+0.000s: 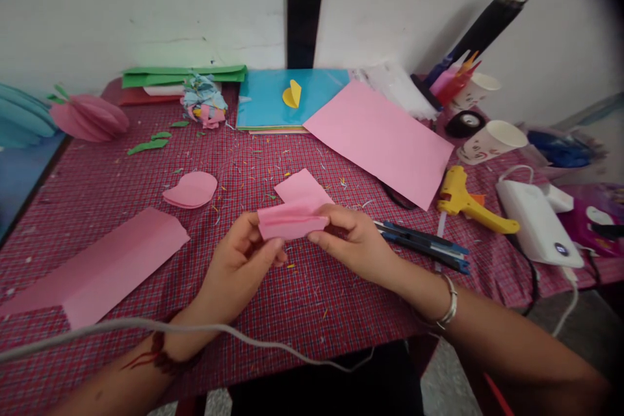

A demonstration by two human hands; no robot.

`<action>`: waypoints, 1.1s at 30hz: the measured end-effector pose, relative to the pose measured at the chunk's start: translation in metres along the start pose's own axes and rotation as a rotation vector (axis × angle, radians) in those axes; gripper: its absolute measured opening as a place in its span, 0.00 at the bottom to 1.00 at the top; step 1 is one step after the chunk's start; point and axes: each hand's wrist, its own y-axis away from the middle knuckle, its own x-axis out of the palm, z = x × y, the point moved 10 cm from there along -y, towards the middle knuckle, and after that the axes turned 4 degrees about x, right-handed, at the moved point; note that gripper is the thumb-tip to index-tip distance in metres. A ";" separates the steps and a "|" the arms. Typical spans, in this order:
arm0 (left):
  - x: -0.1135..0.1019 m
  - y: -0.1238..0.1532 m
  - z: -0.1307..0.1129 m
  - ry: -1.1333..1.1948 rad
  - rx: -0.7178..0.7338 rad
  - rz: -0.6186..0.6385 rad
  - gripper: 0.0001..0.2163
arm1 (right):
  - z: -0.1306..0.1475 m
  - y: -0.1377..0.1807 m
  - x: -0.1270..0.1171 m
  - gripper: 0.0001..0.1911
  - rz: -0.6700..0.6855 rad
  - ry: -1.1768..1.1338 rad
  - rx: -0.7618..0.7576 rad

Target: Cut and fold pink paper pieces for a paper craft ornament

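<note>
Both my hands hold a small folded pink paper (291, 221) above the red checked tablecloth (146, 182). My left hand (242, 261) pinches its left end, fingers closed. My right hand (355, 240), with a silver bangle on the wrist, pinches its right end. Another pink paper piece (302, 187) lies just behind the folded one. A stack of pink heart-shaped cutouts (190, 189) lies to the left. A long folded pink strip (104, 266) rests at the near left.
A large pink sheet (385, 140) and blue sheets (283, 99) with a yellow cutout lie at the back. A yellow glue gun (468, 200), blue-handled scissors (422, 246), a white power bank (539, 221), paper cups and tape sit right. A white cable (244, 335) crosses near me.
</note>
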 end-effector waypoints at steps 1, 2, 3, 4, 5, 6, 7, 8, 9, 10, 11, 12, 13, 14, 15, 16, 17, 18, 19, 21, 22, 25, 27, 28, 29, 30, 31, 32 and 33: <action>0.001 0.000 0.001 0.003 -0.006 -0.004 0.10 | -0.003 0.000 -0.001 0.08 -0.014 0.002 0.018; 0.001 0.000 0.001 -0.001 -0.014 -0.008 0.12 | -0.006 -0.001 -0.002 0.09 -0.023 -0.002 0.040; 0.002 0.000 0.001 -0.013 -0.019 -0.010 0.13 | -0.009 -0.001 -0.001 0.09 -0.026 -0.005 0.064; 0.002 -0.001 0.000 -0.030 -0.019 -0.005 0.13 | -0.012 0.000 0.000 0.10 -0.024 -0.011 0.086; 0.003 -0.002 -0.003 -0.046 -0.010 0.004 0.11 | -0.014 0.000 0.001 0.10 -0.021 -0.024 0.104; 0.005 -0.003 -0.005 -0.063 0.003 0.016 0.08 | -0.016 0.000 0.003 0.10 -0.023 -0.056 0.114; 0.006 -0.003 -0.008 -0.078 0.016 0.023 0.05 | -0.017 0.000 0.003 0.09 -0.032 -0.111 0.121; 0.006 -0.004 -0.009 -0.091 0.025 0.025 0.04 | -0.017 0.000 0.003 0.07 -0.042 -0.187 0.127; 0.007 -0.004 -0.009 -0.103 0.030 0.021 0.04 | -0.018 0.000 0.003 0.07 -0.052 -0.276 0.135; 0.007 -0.003 -0.009 -0.116 0.034 0.014 0.04 | -0.019 0.000 0.004 0.12 -0.053 -0.362 0.146; 0.008 -0.002 -0.008 -0.130 0.039 0.007 0.04 | -0.019 0.000 0.006 0.17 -0.040 -0.429 0.158; 0.009 -0.001 -0.007 -0.151 0.044 0.010 0.06 | -0.019 0.000 0.010 0.19 -0.008 -0.465 0.171; 0.010 0.000 -0.007 -0.180 0.052 0.024 0.08 | -0.018 0.000 0.014 0.19 0.036 -0.471 0.182; 0.010 0.001 -0.007 -0.224 0.065 0.059 0.09 | -0.018 0.000 0.018 0.15 0.072 -0.456 0.188; 0.011 0.002 -0.008 -0.290 0.079 0.123 0.10 | -0.019 0.000 0.019 0.11 0.093 -0.432 0.198; 0.009 0.003 -0.010 -0.380 0.098 0.200 0.12 | -0.021 0.000 0.019 0.08 0.096 -0.413 0.215; 0.003 0.003 -0.012 -0.485 0.125 0.275 0.15 | -0.026 0.000 0.017 0.07 0.079 -0.407 0.241; -0.006 0.003 -0.013 -0.623 0.145 0.367 0.19 | -0.031 0.001 0.014 0.07 0.050 -0.416 0.273; -0.025 0.000 -0.019 -0.752 0.202 0.361 0.21 | -0.037 0.001 0.011 0.07 0.016 -0.438 0.306; -0.074 -0.012 -0.033 -0.996 0.291 0.243 0.24 | -0.047 0.001 0.006 0.09 -0.027 -0.497 0.363; -0.097 -0.020 -0.034 -1.101 0.291 0.200 0.26 | -0.051 0.001 0.005 0.09 -0.042 -0.524 0.380; -0.142 -0.042 -0.030 -1.263 0.298 0.155 0.25 | -0.057 -0.001 0.003 0.10 -0.069 -0.568 0.421; -0.150 -0.054 -0.035 -1.244 0.350 0.109 0.15 | -0.059 -0.001 0.003 0.11 -0.072 -0.583 0.441; -0.147 -0.057 -0.043 -1.226 0.384 0.073 0.08 | -0.059 -0.001 0.004 0.11 -0.070 -0.595 0.453; -0.139 -0.057 -0.052 -1.209 0.409 0.042 0.06 | -0.060 -0.001 0.006 0.12 -0.064 -0.609 0.466; -0.129 -0.055 -0.066 -1.194 0.457 -0.023 0.07 | -0.060 0.000 0.007 0.12 -0.057 -0.620 0.481; -0.118 -0.049 -0.082 -1.181 0.492 -0.119 0.07 | -0.061 0.000 0.009 0.13 -0.044 -0.627 0.497; -0.105 -0.042 -0.095 -1.161 0.498 -0.182 0.07 | -0.061 0.001 0.011 0.13 -0.030 -0.631 0.509; -0.087 -0.032 -0.109 -1.115 0.559 -0.225 0.06 | -0.061 0.001 0.012 0.12 -0.016 -0.635 0.516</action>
